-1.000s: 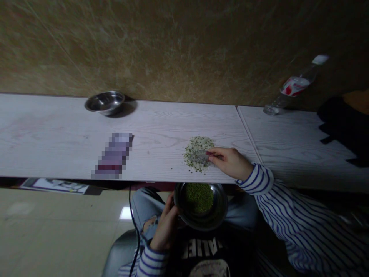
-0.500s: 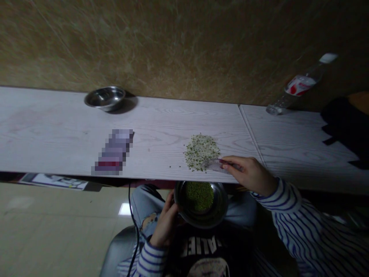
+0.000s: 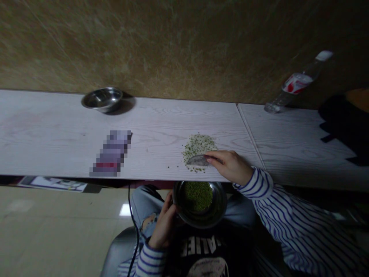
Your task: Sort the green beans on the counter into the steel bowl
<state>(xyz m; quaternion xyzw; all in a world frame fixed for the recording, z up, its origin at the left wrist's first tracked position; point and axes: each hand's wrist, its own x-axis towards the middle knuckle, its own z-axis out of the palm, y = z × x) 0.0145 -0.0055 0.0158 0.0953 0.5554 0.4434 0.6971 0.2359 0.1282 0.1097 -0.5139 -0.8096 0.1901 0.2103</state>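
My right hand (image 3: 229,166) rests on the pale wooden table (image 3: 57,134), its fingers pinched on a small flat grey card (image 3: 197,160). The card stands on edge at the near side of a pile of mixed green and white grains (image 3: 197,145). My left hand (image 3: 165,223) is closed around the rim of a steel bowl (image 3: 219,206), held below the table's front edge above my lap. The bowl holds a heap of green beans (image 3: 198,195).
An empty steel bowl (image 3: 102,99) stands at the back left by the wall. A blurred flat object (image 3: 111,153) lies left of the pile. A plastic bottle (image 3: 296,82) leans at the back right, beside a dark bundle (image 3: 344,127). A cable (image 3: 134,227) hangs by my knee.
My right hand drew the card back toward the table edge, then returned to the near side of the pile. The pile looks narrower. The left hand and bowl stayed put.
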